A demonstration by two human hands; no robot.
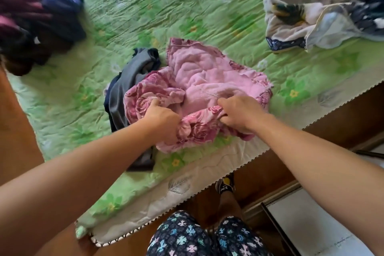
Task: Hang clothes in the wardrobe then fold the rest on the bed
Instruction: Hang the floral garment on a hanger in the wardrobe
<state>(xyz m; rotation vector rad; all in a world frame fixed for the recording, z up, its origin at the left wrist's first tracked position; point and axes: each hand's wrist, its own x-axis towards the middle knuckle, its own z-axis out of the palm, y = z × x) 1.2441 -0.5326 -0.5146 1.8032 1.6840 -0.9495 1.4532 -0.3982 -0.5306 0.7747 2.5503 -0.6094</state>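
Both hands grip the pink towel point(199, 89) — left hand point(164, 118) bunching its near-left edge, right hand point(239, 112) its near-right edge. The towel lies crumpled on the bed point(187, 6), partly over a gray garment point(128, 81) — near the bed's front edge.

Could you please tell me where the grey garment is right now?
In the head view, the grey garment lies left of centre on the green bedspread, partly under the pink floral cloth, beside the left hand.
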